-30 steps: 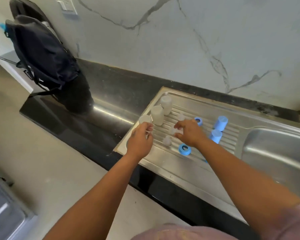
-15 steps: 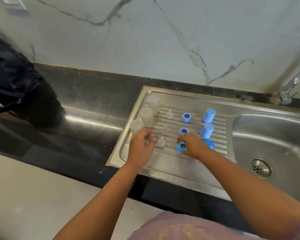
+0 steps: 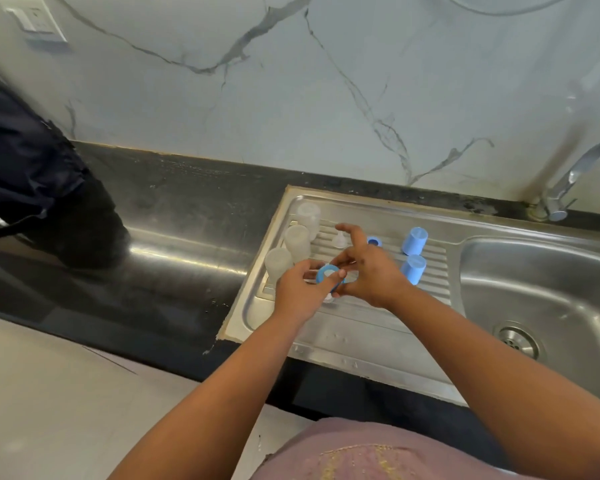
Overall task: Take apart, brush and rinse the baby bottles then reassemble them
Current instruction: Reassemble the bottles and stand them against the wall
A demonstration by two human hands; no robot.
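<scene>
Hands: while both of ours meet at the centre of the frame, the left hand (image 3: 300,292) and right hand (image 3: 371,275) pinch one blue collar ring (image 3: 329,277) between them, above the draining board (image 3: 361,327).
Ring: something white sits in its opening, perhaps a teat; we cannot tell through the blur.
Bottles: three clear bottle bodies (image 3: 297,242) stand in a row left of our hands.
Caps: two blue caps (image 3: 413,252) stand to the right, one behind the other.
Loose parts: a clear teat (image 3: 339,239) and another blue ring (image 3: 374,241) lie just above our hands.
Sink basin (image 3: 541,292): right of the frame.
Table (image 3: 174,237): dark, with a black bag (image 3: 32,174) at upper left.
</scene>
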